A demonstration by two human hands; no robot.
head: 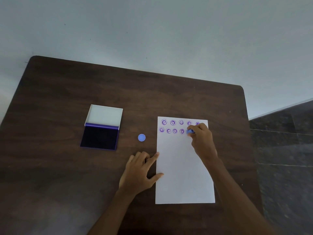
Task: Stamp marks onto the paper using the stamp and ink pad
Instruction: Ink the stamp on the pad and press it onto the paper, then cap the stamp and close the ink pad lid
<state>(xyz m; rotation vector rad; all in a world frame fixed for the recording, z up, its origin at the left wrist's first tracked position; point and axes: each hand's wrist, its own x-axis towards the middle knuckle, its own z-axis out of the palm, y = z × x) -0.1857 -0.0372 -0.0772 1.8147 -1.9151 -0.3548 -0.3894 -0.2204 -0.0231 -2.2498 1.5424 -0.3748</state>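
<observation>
Stamp pressed to paper at the end of the second row

Stamp (190, 131), small and blue, sits pinched in the right hand (201, 138), its face down on the white paper (183, 168). Just left of that grip runs a row of four purple smiley marks (175, 131); above it runs another row, whose last mark is partly hidden by the fingers. The left hand (140, 170) lies lower and to the left of the grip, grasping nothing, fingers spread, with forefinger and thumb tips touching the sheet's left edge. Further left of the grip, a round blue cap (141, 137) lies on the dark wooden surface (50, 99), and beyond it the ink pad (100, 137) sits with its white lid (105, 115) propped back
</observation>
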